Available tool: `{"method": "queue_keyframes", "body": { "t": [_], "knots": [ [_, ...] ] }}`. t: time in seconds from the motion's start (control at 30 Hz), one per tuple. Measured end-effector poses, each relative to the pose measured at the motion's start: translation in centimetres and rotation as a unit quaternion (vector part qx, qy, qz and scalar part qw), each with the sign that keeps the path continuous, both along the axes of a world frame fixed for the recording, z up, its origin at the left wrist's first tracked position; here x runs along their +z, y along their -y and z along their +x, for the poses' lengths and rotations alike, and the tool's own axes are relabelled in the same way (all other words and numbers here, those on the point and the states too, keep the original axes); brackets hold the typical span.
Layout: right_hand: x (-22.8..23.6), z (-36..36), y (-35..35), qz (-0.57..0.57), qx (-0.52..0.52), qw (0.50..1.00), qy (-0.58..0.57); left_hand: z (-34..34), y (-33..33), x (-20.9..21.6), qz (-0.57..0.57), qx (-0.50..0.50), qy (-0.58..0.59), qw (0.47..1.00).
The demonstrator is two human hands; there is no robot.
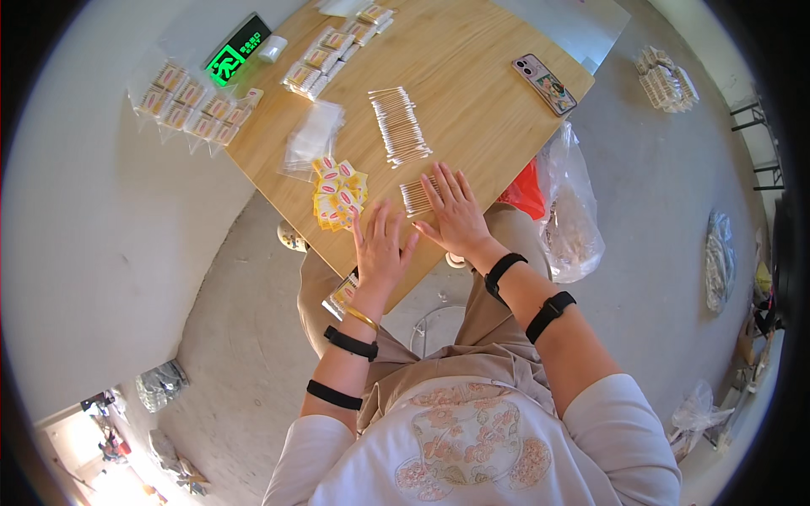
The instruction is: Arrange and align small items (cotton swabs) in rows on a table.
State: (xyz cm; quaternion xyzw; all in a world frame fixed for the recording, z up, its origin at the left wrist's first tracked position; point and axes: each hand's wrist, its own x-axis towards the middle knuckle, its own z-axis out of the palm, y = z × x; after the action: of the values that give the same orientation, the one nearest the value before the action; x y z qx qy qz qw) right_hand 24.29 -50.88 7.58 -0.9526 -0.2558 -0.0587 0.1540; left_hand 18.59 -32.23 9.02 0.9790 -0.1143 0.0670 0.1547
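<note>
My right hand lies over the right end of a short row of cotton swabs, its fingers stretched out and its thumb apart. Beside the near edge of the yellow and white printed cards is my left hand, fingers extended; I cannot tell whether a fingertip touches a card. It holds nothing that I can see. A longer row of loose cotton swabs is spread side by side farther up the table. Clear plastic bags lie flat just beyond the cards.
On the wooden table are stacked packs of swabs and a phone. More packs hang off the left edge near a green exit sign. Plastic bags, one red, hang at the right. Bundled swabs lie on the floor.
</note>
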Motion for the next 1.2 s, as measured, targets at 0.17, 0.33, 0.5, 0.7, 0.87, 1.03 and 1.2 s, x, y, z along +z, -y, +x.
{"method": "queue_keyframes", "body": {
  "t": [0.17, 0.33, 0.5, 0.7, 0.87, 1.03, 1.2],
  "knots": [
    [0.3, 0.0, -0.2, -0.004, 0.0, 1.0, -0.008, -0.9, 0.3, 0.0, -0.003, 0.006, 0.0, 1.0],
    [-0.2, 0.0, -0.2, 0.002, 0.007, 1.0, -0.003, -3.4, -0.3, 1.3, -0.072, 0.053, -0.014, 0.996],
    [-0.2, 0.2, -0.1, 0.006, 0.01, 1.0, 0.004, -7.8, -4.1, 1.2, -0.107, 0.177, 0.003, 0.978],
    [-0.7, -1.1, -0.1, 0.007, 0.045, 0.999, 0.014, -9.9, -5.7, 1.3, -0.105, 0.197, 0.012, 0.975],
    [-0.3, -4.2, -2.1, 0.02, 0.094, 0.995, -0.009, -5.6, -1.7, 2.0, -0.09, 0.122, 0.005, 0.988],
    [-0.3, -6.5, -3.9, 0.0, 0.133, 0.991, -0.021, -6.2, -1.6, 0.5, 0.017, 0.102, 0.008, 0.995],
    [0.4, -7.2, -4.3, 0.0, 0.163, 0.986, -0.031, -10.7, -5.8, -0.8, -0.101, 0.304, 0.017, 0.947]
  ]
}}
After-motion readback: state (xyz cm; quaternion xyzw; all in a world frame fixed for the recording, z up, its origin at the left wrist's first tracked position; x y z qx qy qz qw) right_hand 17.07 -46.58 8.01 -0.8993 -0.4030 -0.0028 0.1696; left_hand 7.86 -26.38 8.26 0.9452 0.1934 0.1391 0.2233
